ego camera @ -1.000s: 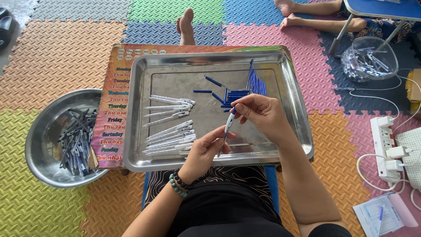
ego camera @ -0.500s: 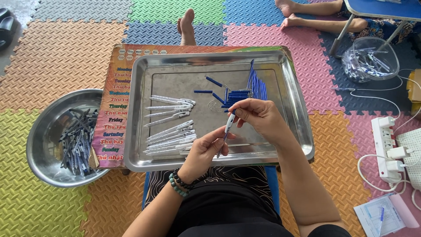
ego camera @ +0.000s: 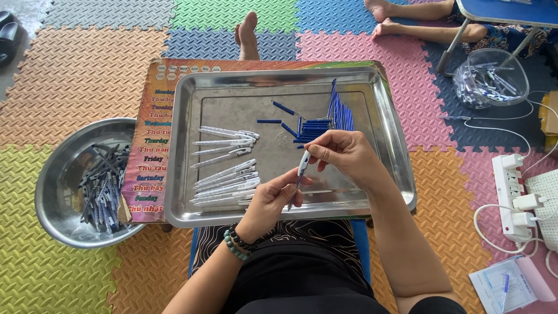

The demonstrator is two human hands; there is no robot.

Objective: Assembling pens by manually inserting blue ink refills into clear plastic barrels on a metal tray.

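Right hand pinching the top of a white-and-blue pen, left hand clamped on its low end, both barely moved from a moment ago, over the near side of the metal tray, so still joining parts.

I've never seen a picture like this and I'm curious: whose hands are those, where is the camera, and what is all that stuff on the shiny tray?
The camera sits on a person's head and looks down, so you see that person's own two hands. They sit on a floor of colourful foam mats with a shiny metal tray in front of them. The left hand and the right hand hold one white and blue pen between them, each pinching an end. On the tray lie rows of white pen barrels and a pile of blue pen parts. A round metal bowl full of pens is on the left, and a clear bowl of more pens is at the top right. The bare feet up there are someone else's.
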